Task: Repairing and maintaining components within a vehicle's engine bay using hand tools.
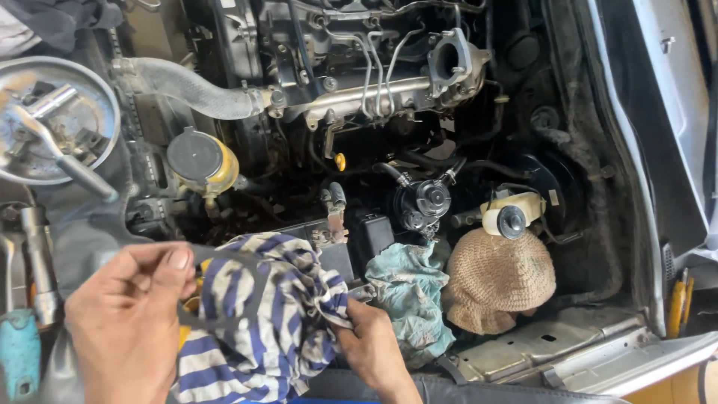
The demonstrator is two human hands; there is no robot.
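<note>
Fingers of the left hand pinch a dark strip against the striped cloth; the right hand clenches that cloth's other edge, at the engine bay's front edge, beside a teal rag.

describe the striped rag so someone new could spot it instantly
Start at the open engine bay and drop to its near edge, bottom centre-left. The striped rag is bunched between the left hand and right hand. Only it has blue-and-white stripes; the neighbouring teal rag is plain.
</note>
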